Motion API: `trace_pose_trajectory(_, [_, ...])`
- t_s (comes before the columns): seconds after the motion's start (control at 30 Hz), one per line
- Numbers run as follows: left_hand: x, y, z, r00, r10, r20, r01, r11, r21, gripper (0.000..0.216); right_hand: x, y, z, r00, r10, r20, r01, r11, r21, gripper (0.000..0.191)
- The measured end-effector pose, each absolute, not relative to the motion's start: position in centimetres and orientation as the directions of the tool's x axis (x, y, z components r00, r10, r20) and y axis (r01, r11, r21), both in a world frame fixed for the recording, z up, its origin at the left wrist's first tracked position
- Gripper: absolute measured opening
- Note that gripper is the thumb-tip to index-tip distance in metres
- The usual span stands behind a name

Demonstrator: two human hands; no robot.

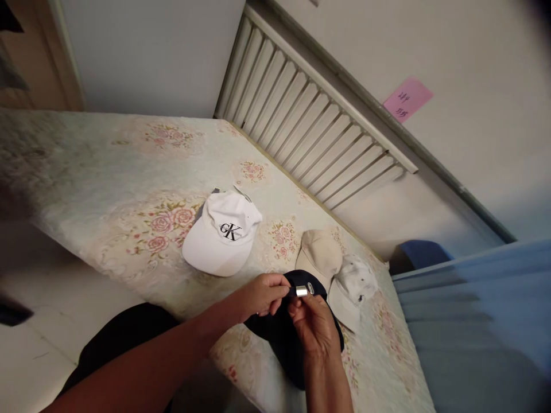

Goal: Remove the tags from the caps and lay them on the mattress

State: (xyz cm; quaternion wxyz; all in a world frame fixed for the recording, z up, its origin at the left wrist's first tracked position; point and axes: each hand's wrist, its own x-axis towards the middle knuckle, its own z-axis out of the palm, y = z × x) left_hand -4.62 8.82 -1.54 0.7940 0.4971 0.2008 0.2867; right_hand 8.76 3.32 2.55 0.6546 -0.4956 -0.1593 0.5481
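Note:
A black cap (286, 350) lies under both of my hands, its adjuster strap (292, 291) running into a shiny metal buckle (302, 291). My left hand (267, 293) is closed, pinching the strap just left of the buckle. From below, my right hand (316, 327) pinches the buckle between thumb and fingers, its palm over the cap. A small oval metal badge (310, 288) shows on the cap beside the buckle. The cap's brim is partly hidden by my hands and forearms.
A white cap with black lettering (226, 232) rests to the left on the flowered tablecloth (129, 149). A beige cap (321, 252) and a pale cap (355, 287) sit to the right. Behind stands a radiator (310, 115); a blue curtain (473, 310) borders the right.

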Motion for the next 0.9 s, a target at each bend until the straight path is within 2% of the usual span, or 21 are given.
trace_pose_trajectory(0.3, [-4.47,8.60,-1.73,0.750,0.661,-0.017,-0.322,0.389,0.863,0.026,8.95,3.35,2.09,0.338,0.868,-0.365,-0.590,-0.107,-0.800,0.028])
trace_pose_trajectory(0.63, [-4.31,8.63,-1.64,0.744,0.667,-0.045,-0.278,0.370,0.887,0.023,8.57,3.07,1.71,0.329,0.877,-0.350,-0.565,-0.114,-0.817,0.027])
trace_pose_trajectory(0.9, [-4.31,8.56,-1.36,0.753,0.658,-0.012,-0.298,0.358,0.885,0.024,8.50,3.06,1.80,0.349,0.872,-0.342,-0.529,-0.117,-0.840,0.027])
